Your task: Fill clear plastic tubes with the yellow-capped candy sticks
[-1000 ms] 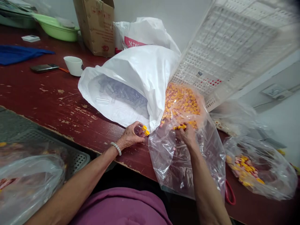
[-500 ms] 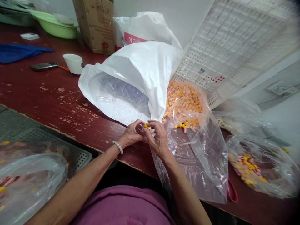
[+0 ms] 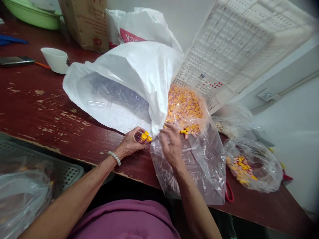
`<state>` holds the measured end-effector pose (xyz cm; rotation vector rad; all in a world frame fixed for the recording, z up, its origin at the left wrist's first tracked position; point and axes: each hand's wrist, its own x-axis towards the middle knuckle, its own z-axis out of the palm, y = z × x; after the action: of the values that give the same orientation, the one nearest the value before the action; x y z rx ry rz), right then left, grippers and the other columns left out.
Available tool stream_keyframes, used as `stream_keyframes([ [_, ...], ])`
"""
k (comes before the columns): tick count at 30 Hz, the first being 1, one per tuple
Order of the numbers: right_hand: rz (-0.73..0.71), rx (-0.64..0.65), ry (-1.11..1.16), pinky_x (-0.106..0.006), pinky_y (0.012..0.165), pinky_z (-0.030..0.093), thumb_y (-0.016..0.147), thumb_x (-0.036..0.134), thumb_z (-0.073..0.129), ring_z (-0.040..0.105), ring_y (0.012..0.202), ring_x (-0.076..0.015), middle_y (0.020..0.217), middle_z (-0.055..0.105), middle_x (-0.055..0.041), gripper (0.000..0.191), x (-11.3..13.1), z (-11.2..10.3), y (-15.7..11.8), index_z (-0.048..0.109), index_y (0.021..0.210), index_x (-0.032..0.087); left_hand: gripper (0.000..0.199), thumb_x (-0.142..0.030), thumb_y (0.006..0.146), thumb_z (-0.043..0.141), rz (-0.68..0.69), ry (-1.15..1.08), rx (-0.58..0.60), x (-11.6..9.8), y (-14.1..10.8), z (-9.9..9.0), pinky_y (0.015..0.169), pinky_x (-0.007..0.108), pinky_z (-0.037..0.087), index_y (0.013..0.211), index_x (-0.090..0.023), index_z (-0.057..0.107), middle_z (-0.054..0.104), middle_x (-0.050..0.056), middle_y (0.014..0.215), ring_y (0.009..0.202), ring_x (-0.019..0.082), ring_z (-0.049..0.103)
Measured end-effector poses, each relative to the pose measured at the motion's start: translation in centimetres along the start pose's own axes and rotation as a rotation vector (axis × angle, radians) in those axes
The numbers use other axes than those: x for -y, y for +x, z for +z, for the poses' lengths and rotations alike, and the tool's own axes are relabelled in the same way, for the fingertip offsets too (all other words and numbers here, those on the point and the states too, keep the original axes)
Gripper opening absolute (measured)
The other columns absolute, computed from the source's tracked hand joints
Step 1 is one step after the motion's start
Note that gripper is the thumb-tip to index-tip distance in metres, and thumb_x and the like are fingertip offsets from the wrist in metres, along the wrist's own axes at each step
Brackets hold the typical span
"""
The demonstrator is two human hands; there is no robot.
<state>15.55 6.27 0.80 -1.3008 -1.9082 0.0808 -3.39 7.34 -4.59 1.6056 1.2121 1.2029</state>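
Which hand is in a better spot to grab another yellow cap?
Probably the right hand: though blurred, it looks empty and is nearer the loose yellow caps. The left hand holds capped tubes.

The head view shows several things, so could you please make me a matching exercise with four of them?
Column one:
1. Left hand
2. Cup
3. Bowl
4. Crate

Column two:
A. light green
B. tilted and full of holes
C. holding yellow-capped tubes
D. beside the phone

Pairs: 1-C, 2-D, 3-A, 4-B
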Motion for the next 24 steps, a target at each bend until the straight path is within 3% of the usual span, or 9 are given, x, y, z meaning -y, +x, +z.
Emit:
stream_keyframes([
  [2,0.262,-0.121,-0.199,-0.034,0.086,0.044,0.09,0.029,0.039,0.053,0.098,-0.0191,0.104,0.058,-0.0099,0.026,-3.9,-1.7,1.1,0.059,0.099,0.016,0.047,-0.022,0.053,0.074,0.003,0.018,-0.014,0.0,0.0,0.1,0.063,0.024,0.049,0.095,-0.018,0.054,0.064,-0.001,0.083,0.069,0.014,0.06],
  [3,0.412,-0.084,-0.336,-0.034,0.086,0.044,0.088,0.027,0.038,0.054,0.096,-0.0191,0.102,0.059,-0.0099,0.027,-6.1,-2.4,1.7,0.059,0.1,0.015,0.046,-0.022,0.054,0.074,0.004,0.021,-0.015,0.0,0.0,0.2,0.063,0.024,0.049,0.095,-0.018,0.054,0.064,-0.001,0.082,0.068,0.014,0.06],
  [4,0.474,-0.059,-0.379,-0.036,0.086,0.043,0.085,0.024,0.041,0.055,0.095,-0.0212,0.099,0.06,-0.0118,0.025,-8.2,-3.0,2.1,0.059,0.098,0.013,0.045,-0.022,0.054,0.073,0.004,0.024,-0.016,-0.1,-0.1,0.3,0.062,0.024,0.049,0.095,-0.018,0.054,0.064,-0.001,0.082,0.067,0.013,0.06],
  [7,0.548,0.029,-0.428,-0.038,0.085,0.043,0.076,0.02,0.051,0.056,0.094,-0.0249,0.095,0.062,-0.0142,0.023,-12.9,-3.7,2.9,0.062,0.094,0.011,0.045,-0.022,0.055,0.073,0.005,0.028,-0.026,-0.1,-0.1,0.4,0.06,0.023,0.049,0.096,-0.018,0.054,0.065,0.0,0.082,0.066,0.013,0.061],
  [10,0.578,0.096,-0.447,-0.038,0.082,0.044,0.074,0.019,0.053,0.058,0.092,-0.0261,0.096,0.063,-0.0153,0.026,-14.4,-3.4,3.2,0.063,0.097,0.012,0.046,-0.02,0.054,0.073,0.006,0.021,-0.037,0.2,-0.1,0.6,0.059,0.023,0.049,0.096,-0.018,0.054,0.065,0.0,0.081,0.065,0.013,0.061],
  [15,0.559,0.107,-0.43,-0.043,0.08,0.043,0.074,0.014,0.05,0.06,0.09,-0.0295,0.092,0.063,-0.0205,0.025,-13.5,-4.1,3.1,0.064,0.094,0.007,0.046,-0.018,0.053,0.072,-0.002,0.036,-0.034,0.0,-0.1,0.4,0.059,0.022,0.049,0.095,-0.018,0.054,0.064,-0.001,0.079,0.066,0.013,0.06],
  [19,0.495,-0.02,-0.324,-0.038,0.084,0.044,0.081,0.025,0.048,0.06,0.088,-0.0226,0.095,0.064,-0.0143,0.026,-10.3,-4.5,2.1,0.061,0.1,0.011,0.048,-0.017,0.053,0.072,-0.008,0.037,-0.011,-0.3,-0.2,0.3,0.058,0.022,0.048,0.097,-0.018,0.054,0.063,-0.001,0.081,0.066,0.012,0.059],
  [22,0.436,-0.159,0.061,-0.029,0.068,0.048,0.082,0.04,0.053,0.06,0.071,-0.0153,0.082,0.064,-0.0049,0.033,-5.5,-2.6,1.3,0.057,0.103,0.015,0.047,-0.018,0.053,0.072,-0.006,0.051,-0.019,-0.3,-0.1,0.3,0.058,0.022,0.048,0.097,-0.017,0.054,0.063,0.0,0.082,0.065,0.012,0.059],
  [24,0.377,-0.148,0.408,-0.026,0.063,0.048,0.079,0.043,0.059,0.059,0.065,-0.0127,0.076,0.062,-0.0008,0.031,-1.9,-0.4,1.2,0.057,0.097,0.017,0.046,-0.02,0.054,0.072,-0.003,0.058,-0.026,-0.2,-0.1,0.3,0.059,0.022,0.048,0.096,-0.017,0.053,0.063,0.0,0.082,0.065,0.012,0.059],
])
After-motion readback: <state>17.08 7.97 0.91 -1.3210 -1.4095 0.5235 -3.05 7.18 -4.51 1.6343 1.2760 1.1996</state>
